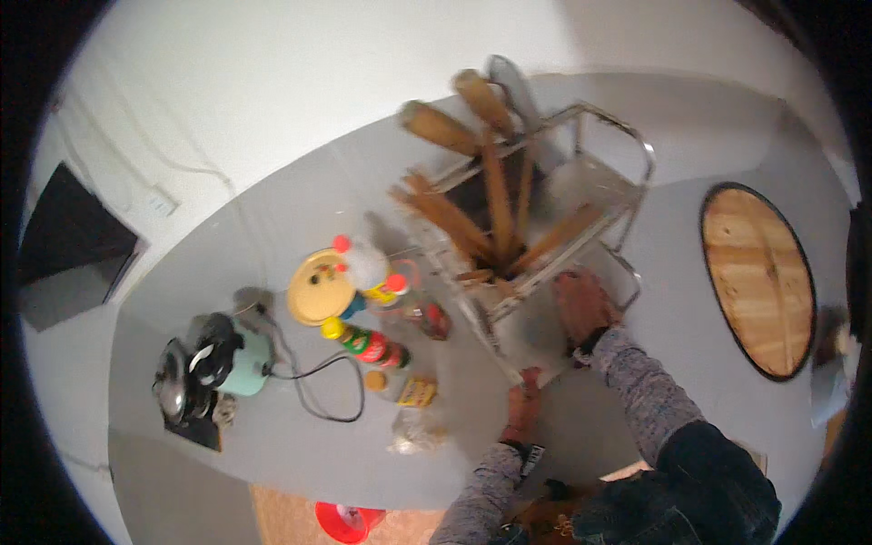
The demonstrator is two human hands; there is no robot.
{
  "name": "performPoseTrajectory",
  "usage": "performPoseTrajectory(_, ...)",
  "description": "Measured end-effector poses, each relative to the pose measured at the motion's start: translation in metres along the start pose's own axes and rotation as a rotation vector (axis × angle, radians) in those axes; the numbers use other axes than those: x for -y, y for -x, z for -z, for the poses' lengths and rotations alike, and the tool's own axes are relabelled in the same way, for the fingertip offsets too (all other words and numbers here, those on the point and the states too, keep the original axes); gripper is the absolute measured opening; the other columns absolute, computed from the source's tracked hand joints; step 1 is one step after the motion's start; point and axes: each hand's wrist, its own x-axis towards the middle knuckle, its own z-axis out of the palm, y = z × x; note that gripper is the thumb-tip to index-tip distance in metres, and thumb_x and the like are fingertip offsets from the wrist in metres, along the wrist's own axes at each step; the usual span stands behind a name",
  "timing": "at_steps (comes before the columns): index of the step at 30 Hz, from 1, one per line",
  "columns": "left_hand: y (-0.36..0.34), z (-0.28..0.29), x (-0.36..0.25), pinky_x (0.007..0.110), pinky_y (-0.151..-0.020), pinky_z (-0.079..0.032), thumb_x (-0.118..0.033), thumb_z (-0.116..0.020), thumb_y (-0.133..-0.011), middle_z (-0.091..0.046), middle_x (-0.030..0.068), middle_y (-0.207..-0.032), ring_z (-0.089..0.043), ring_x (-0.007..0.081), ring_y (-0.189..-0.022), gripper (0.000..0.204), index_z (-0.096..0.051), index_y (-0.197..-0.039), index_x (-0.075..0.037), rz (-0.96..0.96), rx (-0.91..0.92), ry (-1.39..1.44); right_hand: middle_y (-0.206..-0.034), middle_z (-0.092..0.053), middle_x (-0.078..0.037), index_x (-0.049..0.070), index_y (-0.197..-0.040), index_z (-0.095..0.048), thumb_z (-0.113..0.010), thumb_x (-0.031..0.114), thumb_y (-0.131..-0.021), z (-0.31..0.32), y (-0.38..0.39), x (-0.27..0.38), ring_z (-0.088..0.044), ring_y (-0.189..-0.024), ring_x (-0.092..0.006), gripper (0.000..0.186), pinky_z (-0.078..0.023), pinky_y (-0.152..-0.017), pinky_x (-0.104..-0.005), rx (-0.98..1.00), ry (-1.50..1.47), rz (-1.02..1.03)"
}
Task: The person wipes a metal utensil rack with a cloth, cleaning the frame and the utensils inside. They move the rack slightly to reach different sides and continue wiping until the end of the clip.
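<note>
A metal kitchen rack (627,186) stands tilted in view at the middle of the grey counter. It bears wooden-handled knives (439,127), a broad metal blade and several wooden chopsticks or sticks (495,195). My left hand (521,413) is closed on the rack's near lower corner. Against the rack's right side, below its upper rail, my right hand (586,313) grips the frame; its fingertips are partly hidden and blurred.
Left of the rack stand several bottles (363,343), a jar (427,320) and a yellow lid or plate (320,289). Farther left are a mint-green pot (247,363) with a cord and a lidded pan (173,381). A round wooden board (761,282) leans right. A red bucket (345,522) sits below.
</note>
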Motion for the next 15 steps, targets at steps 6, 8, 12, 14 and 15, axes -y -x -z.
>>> performPoseTrajectory(6,-0.007,-0.001,0.004,0.032,-0.066,-0.046,-0.020,-0.045,-0.099,-0.063,0.0091,-0.089,-0.055,0.0146,-0.075,0.026,-0.063,-0.103,-0.002,-0.189,-0.030,0.127,-0.102,-0.061,-0.014,0.009,-0.103,-0.062,-0.054,0.016,-0.083,0.005,0.079,0.013,-0.058,-0.101,-0.0336,0.022,-0.053,-0.078,-0.0468,0.131,-0.158,0.617)
performPoseTrajectory(8,-0.007,0.000,0.004,0.031,-0.065,-0.045,-0.022,-0.045,-0.099,-0.062,0.0082,-0.088,-0.055,0.0133,-0.074,0.027,-0.063,-0.102,-0.002,-0.175,-0.055,0.071,-0.106,-0.060,-0.011,0.011,-0.103,-0.063,-0.055,0.016,-0.083,0.011,0.084,0.005,-0.056,-0.103,-0.0332,0.022,-0.053,-0.078,-0.0467,0.281,-0.130,0.463)
performPoseTrajectory(12,-0.008,0.003,0.003,0.032,-0.065,-0.046,-0.022,-0.046,-0.099,-0.062,0.0088,-0.085,-0.056,0.0165,-0.073,0.026,-0.062,-0.099,-0.002,-0.156,-0.018,0.161,-0.106,-0.057,-0.012,0.013,-0.104,-0.064,-0.063,0.019,-0.076,0.014,0.029,-0.030,-0.056,-0.099,-0.0358,0.029,-0.055,-0.074,-0.0467,0.128,0.084,0.643)
performPoseTrajectory(14,-0.008,0.003,0.003,0.035,-0.070,-0.047,-0.019,-0.047,-0.098,-0.061,0.0101,-0.080,-0.057,0.0208,-0.075,0.022,-0.063,-0.099,-0.003,-0.165,-0.034,0.203,-0.104,-0.056,-0.012,0.013,-0.103,-0.064,-0.067,0.019,-0.072,0.005,-0.001,-0.041,-0.058,-0.096,-0.0348,0.032,-0.055,-0.071,-0.0464,0.113,0.170,0.464)
performPoseTrajectory(15,-0.008,0.003,0.003,0.035,-0.070,-0.047,-0.019,-0.048,-0.098,-0.061,0.0102,-0.080,-0.057,0.0204,-0.075,0.022,-0.063,-0.099,-0.003,-0.167,-0.020,0.188,-0.102,-0.056,-0.012,0.013,-0.102,-0.064,-0.068,0.018,-0.071,-0.003,-0.010,-0.041,-0.059,-0.095,-0.0336,0.032,-0.055,-0.069,-0.0460,0.065,0.166,0.334)
